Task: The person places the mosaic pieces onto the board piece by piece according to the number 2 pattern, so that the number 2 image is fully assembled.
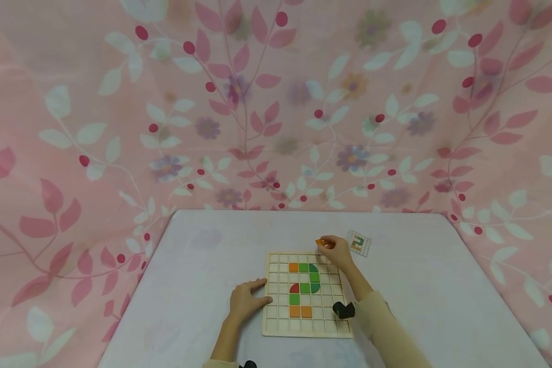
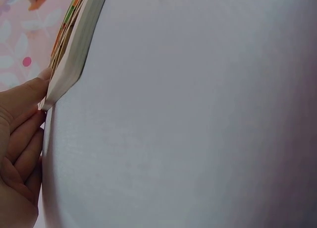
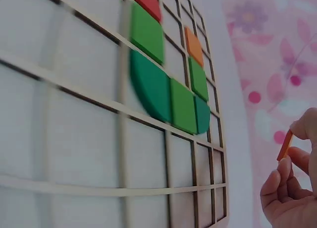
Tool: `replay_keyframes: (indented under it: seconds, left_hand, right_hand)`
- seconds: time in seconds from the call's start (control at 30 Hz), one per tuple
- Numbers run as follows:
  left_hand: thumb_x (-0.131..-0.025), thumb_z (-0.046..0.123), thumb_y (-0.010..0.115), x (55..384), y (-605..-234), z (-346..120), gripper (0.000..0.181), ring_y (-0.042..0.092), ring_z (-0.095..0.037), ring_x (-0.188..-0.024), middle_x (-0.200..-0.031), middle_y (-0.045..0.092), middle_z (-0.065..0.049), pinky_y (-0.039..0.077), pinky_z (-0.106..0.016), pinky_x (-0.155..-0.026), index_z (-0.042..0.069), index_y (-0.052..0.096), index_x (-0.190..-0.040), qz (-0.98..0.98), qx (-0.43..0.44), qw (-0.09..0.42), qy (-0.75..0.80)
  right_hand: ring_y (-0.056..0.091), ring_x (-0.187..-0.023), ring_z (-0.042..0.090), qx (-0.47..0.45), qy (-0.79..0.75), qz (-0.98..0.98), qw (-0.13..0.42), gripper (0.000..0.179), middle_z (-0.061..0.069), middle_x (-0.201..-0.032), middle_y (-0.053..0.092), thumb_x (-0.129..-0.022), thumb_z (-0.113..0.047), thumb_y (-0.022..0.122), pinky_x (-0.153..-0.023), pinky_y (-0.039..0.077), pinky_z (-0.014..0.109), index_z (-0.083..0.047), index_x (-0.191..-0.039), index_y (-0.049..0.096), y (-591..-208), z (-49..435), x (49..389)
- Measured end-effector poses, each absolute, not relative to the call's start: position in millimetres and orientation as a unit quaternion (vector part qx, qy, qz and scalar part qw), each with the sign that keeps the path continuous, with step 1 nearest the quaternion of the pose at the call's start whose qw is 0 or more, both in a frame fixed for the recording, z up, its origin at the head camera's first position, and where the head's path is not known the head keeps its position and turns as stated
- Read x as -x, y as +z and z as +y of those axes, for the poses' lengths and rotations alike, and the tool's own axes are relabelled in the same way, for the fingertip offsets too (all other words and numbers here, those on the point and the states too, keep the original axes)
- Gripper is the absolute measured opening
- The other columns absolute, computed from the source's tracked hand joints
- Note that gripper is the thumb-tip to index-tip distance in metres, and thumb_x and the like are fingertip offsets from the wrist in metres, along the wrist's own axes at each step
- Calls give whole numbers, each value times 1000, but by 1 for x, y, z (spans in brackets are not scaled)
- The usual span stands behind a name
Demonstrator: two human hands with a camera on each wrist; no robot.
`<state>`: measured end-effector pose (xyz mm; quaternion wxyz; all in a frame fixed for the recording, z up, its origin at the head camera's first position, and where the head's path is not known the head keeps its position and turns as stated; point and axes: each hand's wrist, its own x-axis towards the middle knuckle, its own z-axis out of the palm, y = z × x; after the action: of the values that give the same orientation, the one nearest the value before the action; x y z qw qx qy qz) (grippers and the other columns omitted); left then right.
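A square wooden grid board [image 1: 328,327] lies on the table. Set in its cells are orange, green, teal and red tiles, some with a rounded corner, among them a green tile [image 3: 183,106] and a red tile [image 1: 295,289]. My left hand [image 1: 245,301] is at the board's left edge, thumb and index finger apart and touching the rim [image 2: 74,64]. Over the board's far right corner, my right hand [image 1: 337,250] pinches an orange tile [image 3: 284,145] between thumb and fingers. The tile's flat face is turned nearly edge-on in the right wrist view.
A small card [image 1: 359,243] printed with a grid and a coloured figure lies beyond the board's far right corner. White cloth covers the table [image 1: 202,266]. Pink floral fabric [image 1: 276,102] hangs behind and at both sides. A black wrist device [image 1: 344,310] overlaps the board's right edge.
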<state>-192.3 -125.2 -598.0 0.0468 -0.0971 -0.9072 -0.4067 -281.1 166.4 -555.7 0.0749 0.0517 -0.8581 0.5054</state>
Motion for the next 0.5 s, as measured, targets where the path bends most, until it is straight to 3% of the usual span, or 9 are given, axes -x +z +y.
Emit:
replay_keyframes:
  seconds: [0.13, 0.3, 0.5]
  left_hand:
    - [-65, 29, 84, 193, -597, -125, 52, 62, -36, -106, -111, 67, -15, 47, -51, -88, 8, 71, -111, -910, 99, 54, -398]
    - [-65, 30, 84, 192, -598, -126, 52, 62, -36, -106, -112, 67, -14, 46, -51, -89, 9, 71, -111, -912, 98, 49, -396]
    - [-65, 30, 84, 192, -599, -124, 52, 62, -36, -107, -112, 67, -15, 46, -51, -90, 8, 71, -111, -910, 98, 50, -400]
  right_hand:
    - [55, -72, 15, -82, 493, -862, 83, 32, 14, -89, 64, -78, -1, 70, -61, 48, 22, 10, -108, 64, -554, 165, 242]
    - [54, -68, 17, -127, 465, -869, 115, 31, 10, -84, 62, -72, 6, 71, -59, 48, 21, 10, -102, 66, -561, 161, 196]
    - [55, -75, 10, -148, 393, -900, 115, 29, 3, -89, 62, -71, -3, 74, -65, 51, 22, 1, -99, 69, -583, 152, 162]
